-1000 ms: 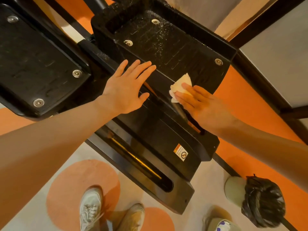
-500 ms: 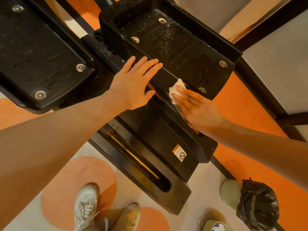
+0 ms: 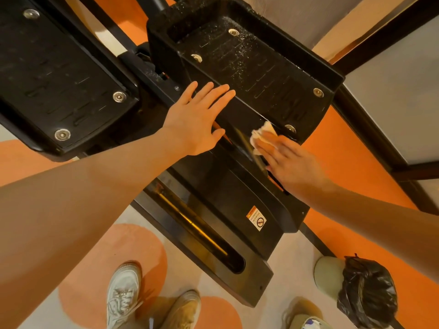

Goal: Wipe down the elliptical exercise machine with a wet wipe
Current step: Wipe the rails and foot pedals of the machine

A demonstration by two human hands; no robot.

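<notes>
Orange floor [image 3: 351, 148]; two pedals, one wipe [image 3: 262, 134]

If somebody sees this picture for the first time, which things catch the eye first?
Two bare arms reach in: the left hand lies flat on the black pedal at centre, and the right hand presses a pale wipe against the pedal's near edge. A bin with a black bag stands on the floor at lower right.

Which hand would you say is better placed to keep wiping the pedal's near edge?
Right: the right hand already presses the wipe against the pedal edge; the left hand lies flat, empty.
</notes>
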